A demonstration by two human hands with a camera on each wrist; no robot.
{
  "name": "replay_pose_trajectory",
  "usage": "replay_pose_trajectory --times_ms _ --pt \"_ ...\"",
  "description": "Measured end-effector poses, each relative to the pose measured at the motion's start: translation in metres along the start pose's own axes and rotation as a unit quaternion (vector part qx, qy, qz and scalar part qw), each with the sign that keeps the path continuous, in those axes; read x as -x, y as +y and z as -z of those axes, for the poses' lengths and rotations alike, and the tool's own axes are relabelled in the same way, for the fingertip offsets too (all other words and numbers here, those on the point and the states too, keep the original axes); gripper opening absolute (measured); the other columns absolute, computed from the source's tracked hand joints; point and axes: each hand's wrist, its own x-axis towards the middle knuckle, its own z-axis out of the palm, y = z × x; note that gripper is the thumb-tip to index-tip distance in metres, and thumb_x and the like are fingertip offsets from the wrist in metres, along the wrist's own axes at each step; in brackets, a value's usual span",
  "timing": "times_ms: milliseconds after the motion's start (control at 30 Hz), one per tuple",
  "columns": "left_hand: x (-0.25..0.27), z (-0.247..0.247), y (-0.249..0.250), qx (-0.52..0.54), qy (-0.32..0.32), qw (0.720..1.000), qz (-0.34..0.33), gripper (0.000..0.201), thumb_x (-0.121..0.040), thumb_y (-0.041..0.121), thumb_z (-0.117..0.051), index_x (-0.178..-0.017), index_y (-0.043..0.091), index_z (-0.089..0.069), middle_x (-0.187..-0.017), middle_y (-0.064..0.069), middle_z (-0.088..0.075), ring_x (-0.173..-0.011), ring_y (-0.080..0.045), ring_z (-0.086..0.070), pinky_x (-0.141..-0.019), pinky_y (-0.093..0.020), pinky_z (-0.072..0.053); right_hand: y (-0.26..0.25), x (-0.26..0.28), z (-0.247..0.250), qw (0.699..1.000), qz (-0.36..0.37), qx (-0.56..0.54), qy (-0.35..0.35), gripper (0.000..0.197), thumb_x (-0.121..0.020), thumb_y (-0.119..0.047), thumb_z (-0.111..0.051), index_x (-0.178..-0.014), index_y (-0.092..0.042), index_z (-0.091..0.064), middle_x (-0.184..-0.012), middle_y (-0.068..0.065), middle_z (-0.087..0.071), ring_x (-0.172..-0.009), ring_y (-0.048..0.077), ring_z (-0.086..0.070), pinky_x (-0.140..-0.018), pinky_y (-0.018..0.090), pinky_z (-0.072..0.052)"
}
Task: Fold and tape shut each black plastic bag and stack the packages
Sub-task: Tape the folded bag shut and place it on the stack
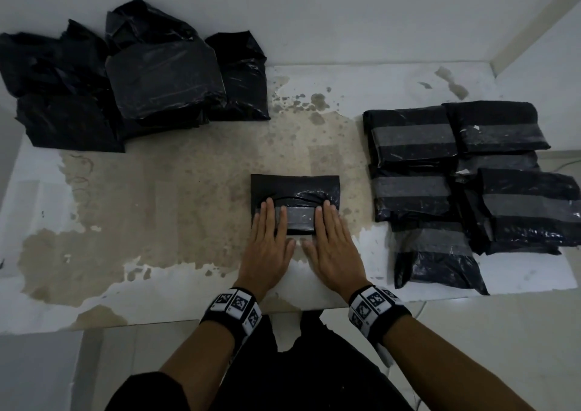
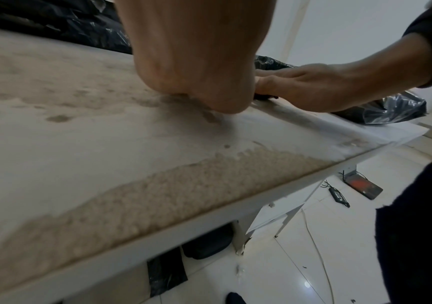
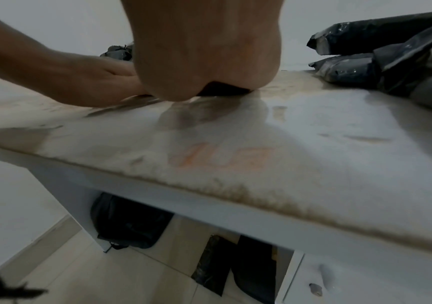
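Left hand (image 1: 267,247) and right hand (image 1: 333,247), fingers straight and flat, press the two ends of the tape strip (image 1: 298,216) on the folded black bag (image 1: 295,190), which lies on the worn desk (image 1: 157,190). Taped packages (image 1: 465,184) are stacked right of this bag; untaped bags (image 1: 125,77) are piled far left of it.

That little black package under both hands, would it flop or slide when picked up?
The package probably bends rather than holds stiff: its plastic dents around the fingertips. The glossy film suggests it may slide easily. It lies flat, so rolling seems unlikely.
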Motion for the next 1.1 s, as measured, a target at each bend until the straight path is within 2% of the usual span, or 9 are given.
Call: replay_pose_trajectory --times_ms 100,267,400,500,600,733,833,933,1100 --pt "0.003 0.003 -0.002 -0.009 -0.001 1.000 0.009 0.069 -0.106 0.039 -0.027 -0.157 -0.004 -0.011 -0.165 -0.027 -0.003 -0.155 -0.036 -0.005 -0.125 -0.050 -0.017 0.006 0.003 0.000 0.999 -0.031 0.012 0.001 0.075 -0.106 -0.055 -0.010 -0.160 -0.003 -0.010 -0.168 0.020 -0.008 -0.157 0.029 -0.008 -0.127 0.042 -0.008" --pt "0.013 0.001 -0.017 -0.001 -0.004 1.000 0.026 0.068 -0.106 0.041 -0.020 -0.157 -0.002 -0.006 -0.167 -0.021 -0.004 -0.155 -0.030 -0.006 -0.124 -0.047 -0.017 0.028 0.006 0.007 0.997 -0.013 0.074 -0.005 0.076 -0.104 -0.054 -0.022 -0.159 -0.001 -0.020 -0.166 0.016 -0.019 -0.154 0.032 -0.018 -0.125 0.047 -0.007" --pt "0.021 0.002 -0.020 0.021 -0.009 0.997 0.076 0.070 -0.105 0.046 -0.017 -0.159 0.003 -0.008 -0.167 -0.018 -0.005 -0.155 -0.028 -0.008 -0.124 -0.053 -0.011 0.022 0.006 0.008 0.997 -0.025 0.067 -0.006 0.082 -0.104 -0.062 -0.013 -0.158 -0.001 -0.022 -0.166 0.019 -0.020 -0.155 0.034 -0.017 -0.125 0.050 -0.006" --pt "0.020 0.007 -0.012 0.068 0.015 0.992 0.103 0.075 -0.104 0.056 -0.012 -0.158 0.004 -0.018 -0.167 -0.013 -0.011 -0.155 -0.026 -0.008 -0.124 -0.054 -0.009 0.011 0.002 0.013 0.997 -0.068 0.012 0.039 0.089 -0.102 -0.067 -0.008 -0.152 0.000 -0.038 -0.159 0.022 -0.035 -0.152 0.037 -0.025 -0.124 0.051 -0.010" --pt "0.005 0.013 -0.001 0.135 0.060 0.976 0.160 0.083 -0.098 0.067 -0.021 -0.149 0.002 -0.035 -0.164 -0.016 -0.022 -0.154 -0.029 -0.013 -0.126 -0.050 -0.005 -0.003 -0.010 0.017 0.987 -0.126 -0.033 0.090 0.088 -0.099 -0.072 -0.017 -0.139 -0.002 -0.051 -0.148 0.019 -0.049 -0.147 0.038 -0.033 -0.124 0.054 -0.015" --pt "-0.018 0.014 0.012 0.182 0.091 0.945 0.256 0.076 -0.089 0.075 -0.040 -0.125 0.008 -0.041 -0.153 -0.020 -0.035 -0.148 -0.035 -0.026 -0.124 -0.054 -0.011 -0.023 -0.025 0.013 0.966 -0.217 -0.059 0.129 0.081 -0.090 -0.076 -0.040 -0.123 -0.005 -0.056 -0.137 0.017 -0.056 -0.143 0.041 -0.037 -0.120 0.058 -0.021" --pt "-0.023 0.007 0.015 0.181 0.118 0.939 0.269 0.068 -0.088 0.070 -0.049 -0.119 0.010 -0.042 -0.149 -0.021 -0.039 -0.147 -0.037 -0.029 -0.124 -0.055 -0.009 -0.030 -0.027 0.003 0.960 -0.239 -0.045 0.139 0.078 -0.089 -0.076 -0.047 -0.122 -0.006 -0.054 -0.137 0.015 -0.053 -0.144 0.041 -0.036 -0.120 0.059 -0.022" --pt "-0.020 0.002 0.012 0.153 0.120 0.947 0.256 0.064 -0.095 0.067 -0.036 -0.122 0.009 -0.042 -0.152 -0.022 -0.037 -0.149 -0.037 -0.025 -0.124 -0.058 -0.005 -0.024 -0.026 -0.004 0.960 -0.235 -0.048 0.147 0.068 -0.095 -0.069 -0.042 -0.124 -0.008 -0.054 -0.139 0.014 -0.053 -0.144 0.041 -0.035 -0.120 0.060 -0.021" --pt "-0.013 0.004 0.005 0.135 0.136 0.955 0.228 0.043 -0.104 0.046 -0.026 -0.119 0.011 -0.047 -0.153 -0.020 -0.040 -0.151 -0.034 -0.024 -0.122 -0.062 -0.009 -0.005 -0.021 -0.008 0.964 -0.204 -0.051 0.159 0.049 -0.105 -0.048 -0.028 -0.122 -0.013 -0.058 -0.138 0.012 -0.054 -0.144 0.036 -0.035 -0.122 0.059 -0.018"
